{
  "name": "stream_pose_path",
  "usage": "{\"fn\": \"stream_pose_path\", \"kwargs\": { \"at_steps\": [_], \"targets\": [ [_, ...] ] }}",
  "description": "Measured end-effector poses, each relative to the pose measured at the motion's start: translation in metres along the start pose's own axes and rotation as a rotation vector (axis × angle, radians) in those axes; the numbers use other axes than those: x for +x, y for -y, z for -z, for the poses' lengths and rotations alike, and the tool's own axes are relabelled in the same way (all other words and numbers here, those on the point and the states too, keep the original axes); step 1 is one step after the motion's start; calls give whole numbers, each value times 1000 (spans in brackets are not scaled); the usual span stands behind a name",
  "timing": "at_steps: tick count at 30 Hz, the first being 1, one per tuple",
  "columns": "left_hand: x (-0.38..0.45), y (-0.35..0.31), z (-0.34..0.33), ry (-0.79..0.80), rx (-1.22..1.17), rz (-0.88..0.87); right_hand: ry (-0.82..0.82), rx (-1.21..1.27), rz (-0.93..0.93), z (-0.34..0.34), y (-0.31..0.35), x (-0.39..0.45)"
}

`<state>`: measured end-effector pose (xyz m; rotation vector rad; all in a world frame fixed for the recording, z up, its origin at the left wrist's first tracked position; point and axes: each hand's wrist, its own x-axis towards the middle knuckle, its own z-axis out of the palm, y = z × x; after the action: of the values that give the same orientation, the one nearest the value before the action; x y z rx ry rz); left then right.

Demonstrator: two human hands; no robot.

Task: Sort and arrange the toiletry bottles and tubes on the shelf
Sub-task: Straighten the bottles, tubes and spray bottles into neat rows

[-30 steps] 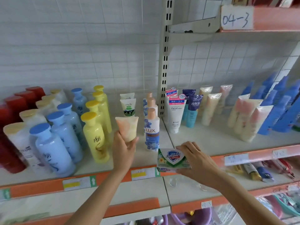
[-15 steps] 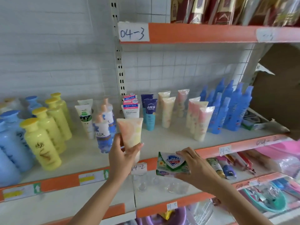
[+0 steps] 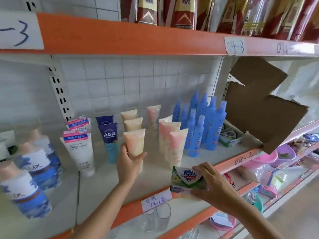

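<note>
Tube (image 3: 135, 144) moved to shelf (image 3: 110, 180) row — left hand (image 3: 128, 167) gripping

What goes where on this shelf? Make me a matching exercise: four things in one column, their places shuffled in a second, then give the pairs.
Things
1. peach-and-yellow tube
2. Safeguard soap box
3. blue spray bottles
4. white Facial tube

Places
A. grouped at the right end of the shelf, beside the torn cardboard
B. held in the right hand over the shelf's front edge
C. gripped by the left hand, in front of two matching tubes
D. standing left of the dark blue tube

Pairs: 1-C, 2-B, 3-A, 4-D
</note>
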<state>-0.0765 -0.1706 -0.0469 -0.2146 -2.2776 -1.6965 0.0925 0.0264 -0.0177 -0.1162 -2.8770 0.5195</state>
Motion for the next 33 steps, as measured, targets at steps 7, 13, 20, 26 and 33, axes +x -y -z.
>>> {"fn": "stream_pose_path", "kwargs": {
  "at_steps": [7,13,20,26,33],
  "targets": [
    [9,12,-13,30,-19,-33,41,94,42,-21,-20,25],
    [7,14,-15,86,-65,14,83,162,138,-28,-30,38],
    [0,6,-26,82,23,78,152,174,304,-25,-54,51],
    [-35,6,-31,-243,257,51,196,208,372,-17,-77,57],
    [-98,-51,-85,11,264,-387,200,212,392,0,-125,57]
  ]
}}
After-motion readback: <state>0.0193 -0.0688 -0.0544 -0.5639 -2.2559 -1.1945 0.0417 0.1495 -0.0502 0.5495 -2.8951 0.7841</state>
